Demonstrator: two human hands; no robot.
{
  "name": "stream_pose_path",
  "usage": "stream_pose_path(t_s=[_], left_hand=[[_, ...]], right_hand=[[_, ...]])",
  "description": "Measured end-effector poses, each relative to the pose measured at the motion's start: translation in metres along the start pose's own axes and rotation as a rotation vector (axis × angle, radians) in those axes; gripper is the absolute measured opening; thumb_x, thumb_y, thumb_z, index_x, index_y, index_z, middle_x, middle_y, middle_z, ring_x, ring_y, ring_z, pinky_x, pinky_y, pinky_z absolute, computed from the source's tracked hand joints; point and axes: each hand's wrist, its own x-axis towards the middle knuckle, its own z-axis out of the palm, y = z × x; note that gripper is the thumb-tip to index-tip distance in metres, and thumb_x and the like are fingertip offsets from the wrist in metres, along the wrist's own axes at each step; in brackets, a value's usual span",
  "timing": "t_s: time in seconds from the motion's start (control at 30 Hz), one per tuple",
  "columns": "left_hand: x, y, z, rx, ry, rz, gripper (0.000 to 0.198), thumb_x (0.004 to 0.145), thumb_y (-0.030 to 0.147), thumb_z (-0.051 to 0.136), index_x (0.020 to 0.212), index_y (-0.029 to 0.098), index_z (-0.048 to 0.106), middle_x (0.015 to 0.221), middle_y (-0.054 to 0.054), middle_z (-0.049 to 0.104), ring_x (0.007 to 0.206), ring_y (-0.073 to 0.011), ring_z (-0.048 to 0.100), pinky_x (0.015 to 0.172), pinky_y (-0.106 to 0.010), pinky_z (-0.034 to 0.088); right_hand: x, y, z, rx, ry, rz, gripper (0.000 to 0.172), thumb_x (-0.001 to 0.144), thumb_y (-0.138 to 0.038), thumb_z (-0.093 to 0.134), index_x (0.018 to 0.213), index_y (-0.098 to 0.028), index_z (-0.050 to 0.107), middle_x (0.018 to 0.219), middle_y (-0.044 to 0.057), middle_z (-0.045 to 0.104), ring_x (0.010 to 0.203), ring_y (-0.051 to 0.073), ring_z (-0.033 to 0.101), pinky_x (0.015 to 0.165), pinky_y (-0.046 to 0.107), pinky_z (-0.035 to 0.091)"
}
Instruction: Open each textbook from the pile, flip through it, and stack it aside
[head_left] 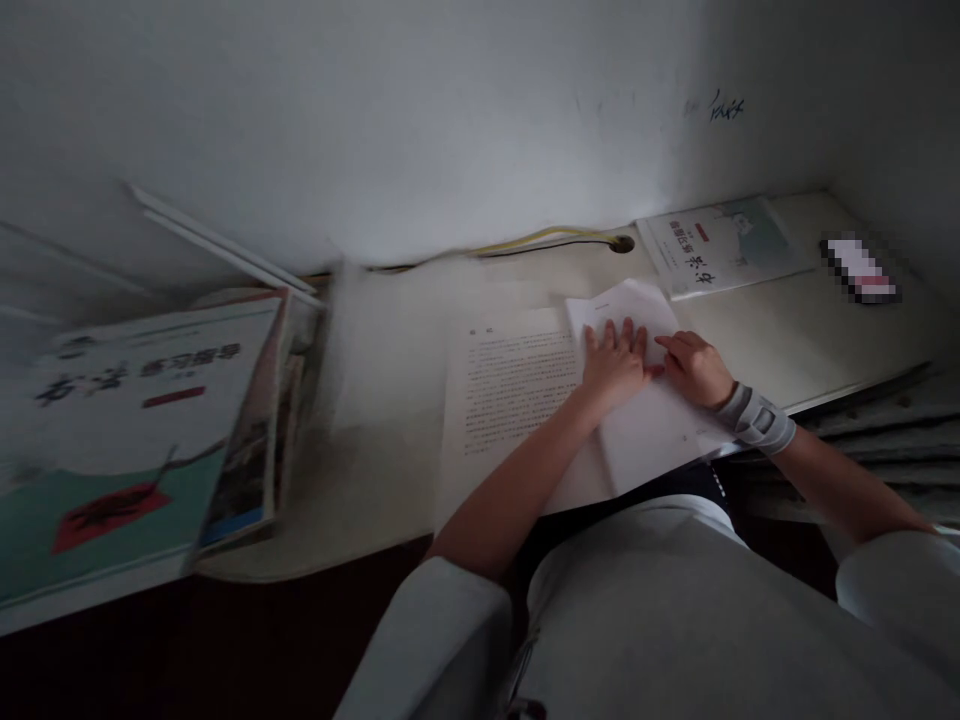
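My left hand lies flat with spread fingers on a white sheet of paper, which appears folded over on its right side. Beside it, my right hand rests at the paper's right edge, index finger stretched out and thumb apart from it, the other fingers curled. A grey band wraps the right wrist. Under the left forearm, a printed page with lines of text lies on the desk, partly covered by the white sheet.
A stack of books stands at the left on the pale desk. At the back right lie a booklet and a blurred-out phone-like object. A yellow cable runs along the wall into a desk hole.
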Motion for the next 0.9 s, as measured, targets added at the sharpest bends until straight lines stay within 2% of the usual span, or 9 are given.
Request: stream_pose_path(t_s=[0.1, 0.17, 0.27, 0.33, 0.37, 0.47, 0.6, 0.7, 0.9], left_hand=[[0.008, -0.001, -0.002, -0.055, 0.048, 0.028, 0.065, 0.093, 0.052, 0.037, 0.144, 0.012, 0.036, 0.152, -0.020, 0.031, 0.139, -0.0408, 0.027, 0.110, -0.066, 0.014], [0.010, -0.014, -0.004, -0.164, 0.123, 0.088, 0.057, 0.094, 0.049, 0.036, 0.140, 0.015, 0.043, 0.148, -0.018, 0.040, 0.137, -0.0346, 0.035, 0.111, -0.061, 0.019], [0.010, -0.049, -0.003, -0.415, 0.432, 0.076, 0.051, 0.097, 0.048, 0.027, 0.134, 0.020, 0.048, 0.144, -0.013, 0.046, 0.136, -0.0239, 0.038, 0.113, -0.048, 0.028], [0.008, -0.073, 0.003, -0.567, 0.650, -0.059, 0.054, 0.097, 0.050, 0.021, 0.133, 0.020, 0.048, 0.144, -0.012, 0.047, 0.136, -0.0206, 0.038, 0.112, -0.041, 0.030], [0.007, -0.082, 0.008, -0.612, 0.693, -0.134, 0.058, 0.097, 0.052, 0.018, 0.134, 0.019, 0.047, 0.143, -0.013, 0.047, 0.136, -0.0205, 0.039, 0.112, -0.040, 0.030], [0.002, -0.092, 0.018, -0.566, 0.546, -0.261, 0.064, 0.096, 0.053, 0.016, 0.137, 0.013, 0.043, 0.144, -0.017, 0.045, 0.137, -0.0247, 0.037, 0.114, -0.044, 0.026], [-0.006, -0.081, 0.017, -0.364, 0.311, -0.292, 0.059, 0.097, 0.045, 0.016, 0.144, 0.015, 0.035, 0.150, -0.012, 0.038, 0.141, -0.0252, 0.030, 0.115, -0.047, 0.022], [-0.009, -0.075, 0.010, -0.298, 0.273, -0.309, 0.060, 0.097, 0.040, 0.011, 0.145, 0.011, 0.032, 0.150, -0.013, 0.037, 0.140, -0.0235, 0.031, 0.115, -0.042, 0.023], [-0.010, -0.075, 0.007, -0.238, 0.250, -0.300, 0.060, 0.097, 0.040, 0.013, 0.145, 0.010, 0.032, 0.150, -0.012, 0.038, 0.139, -0.0257, 0.033, 0.114, -0.044, 0.023]], right_hand=[[0.000, 0.000, -0.008, -0.054, -0.041, 0.024, 0.036, 0.084, -0.009, 0.041, 0.115, -0.010, 0.062, 0.091, 0.012, 0.065, 0.085, 0.022, 0.057, 0.080, 0.036, 0.048], [-0.001, -0.001, -0.017, -0.113, -0.068, 0.056, 0.036, 0.087, -0.015, 0.045, 0.119, -0.010, 0.060, 0.096, 0.014, 0.065, 0.089, 0.024, 0.058, 0.081, 0.038, 0.048], [0.001, -0.006, -0.030, -0.136, -0.065, 0.027, 0.038, 0.091, -0.025, 0.047, 0.124, -0.010, 0.057, 0.113, 0.017, 0.063, 0.103, 0.027, 0.057, 0.089, 0.042, 0.046], [0.009, -0.014, -0.032, -0.117, -0.076, -0.055, 0.040, 0.093, -0.030, 0.046, 0.127, -0.011, 0.055, 0.127, 0.018, 0.057, 0.117, 0.028, 0.052, 0.098, 0.045, 0.042], [0.014, -0.020, -0.030, -0.112, -0.095, -0.105, 0.044, 0.094, -0.035, 0.045, 0.130, -0.011, 0.053, 0.134, 0.019, 0.053, 0.124, 0.029, 0.048, 0.103, 0.047, 0.038], [0.035, -0.039, -0.016, -0.127, -0.205, -0.232, 0.066, 0.091, -0.055, 0.043, 0.139, -0.009, 0.042, 0.147, 0.021, 0.038, 0.137, 0.033, 0.032, 0.109, 0.055, 0.026], [0.045, -0.053, 0.009, -0.156, -0.380, -0.280, 0.089, 0.085, -0.069, 0.041, 0.141, -0.001, 0.035, 0.146, 0.028, 0.034, 0.137, 0.037, 0.032, 0.109, 0.057, 0.026], [0.036, -0.048, 0.014, -0.199, -0.386, -0.272, 0.091, 0.083, -0.070, 0.044, 0.139, 0.002, 0.037, 0.145, 0.030, 0.036, 0.136, 0.037, 0.035, 0.111, 0.055, 0.025], [0.026, -0.029, 0.003, -0.221, -0.354, -0.309, 0.090, 0.082, -0.070, 0.046, 0.140, -0.002, 0.038, 0.144, 0.029, 0.038, 0.134, 0.036, 0.038, 0.110, 0.057, 0.024]])
